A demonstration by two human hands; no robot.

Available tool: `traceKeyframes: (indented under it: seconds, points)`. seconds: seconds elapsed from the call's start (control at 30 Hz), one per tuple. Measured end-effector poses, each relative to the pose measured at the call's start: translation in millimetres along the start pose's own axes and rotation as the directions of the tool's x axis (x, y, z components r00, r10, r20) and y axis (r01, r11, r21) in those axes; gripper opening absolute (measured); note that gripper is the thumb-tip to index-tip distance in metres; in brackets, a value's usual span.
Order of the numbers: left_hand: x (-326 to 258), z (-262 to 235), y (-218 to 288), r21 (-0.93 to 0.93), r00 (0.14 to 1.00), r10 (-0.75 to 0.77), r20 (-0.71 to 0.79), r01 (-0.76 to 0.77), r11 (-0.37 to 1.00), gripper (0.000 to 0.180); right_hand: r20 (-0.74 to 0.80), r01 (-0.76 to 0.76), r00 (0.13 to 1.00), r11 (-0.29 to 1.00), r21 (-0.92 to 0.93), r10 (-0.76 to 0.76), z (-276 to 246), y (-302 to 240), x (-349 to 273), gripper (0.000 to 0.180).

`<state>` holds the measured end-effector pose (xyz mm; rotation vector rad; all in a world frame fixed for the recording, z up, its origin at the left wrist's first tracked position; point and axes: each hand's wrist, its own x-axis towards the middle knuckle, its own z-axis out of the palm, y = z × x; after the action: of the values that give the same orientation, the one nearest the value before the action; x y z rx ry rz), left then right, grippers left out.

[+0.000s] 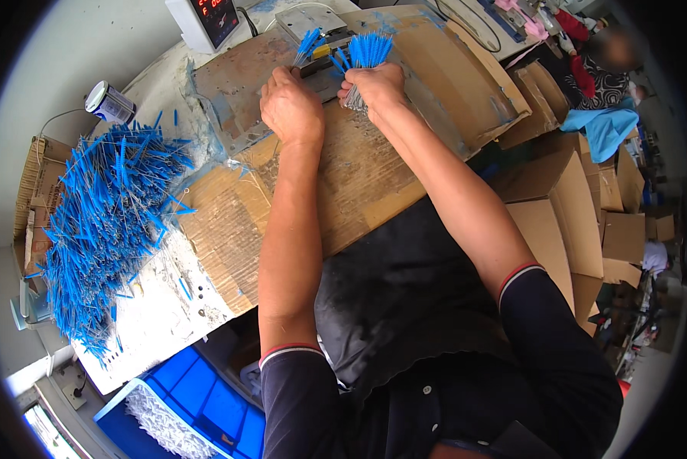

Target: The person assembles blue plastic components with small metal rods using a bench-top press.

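My right hand (378,86) is closed round a thick bundle of small wire brushes (371,50), blue bristle heads up and thin metal stems showing below the fist. Left of it, my left hand (291,107) is closed, its fingertips partly hidden. A smaller bunch of blue wire brushes (308,46) sticks up from its fingers. Between and beyond both hands sits a small metal fixture with a yellow part (322,51). Under the hands lie a worn metal plate (240,99) and cardboard (351,180) covering the bench.
A large heap of loose blue wire brushes (114,222) covers the bench's left side. Behind it stands a can (110,103); farther back, a box with a red display (206,23). Below left is a blue crate (206,398). Open cartons (542,214) and another person (607,73) are at right.
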<state>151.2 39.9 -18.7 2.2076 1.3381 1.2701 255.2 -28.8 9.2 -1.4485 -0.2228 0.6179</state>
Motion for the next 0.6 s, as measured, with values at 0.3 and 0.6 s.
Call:
traceKeyframes:
  seconds: [0.3, 0.6]
  points:
    - [2, 4, -6, 0.041, 0.989, 0.095, -0.110, -0.091, 0.995, 0.011, 0.036, -0.119, 0.993, 0.983, 0.138, 0.115, -3, -5, 0, 0.009]
    - [2, 3, -3, -0.002, 0.998, 0.056, -0.002, -0.056, 0.998, 0.012, 0.043, -0.163, 0.987, 0.968, 0.192, 0.157, -7, -6, -3, 0.014]
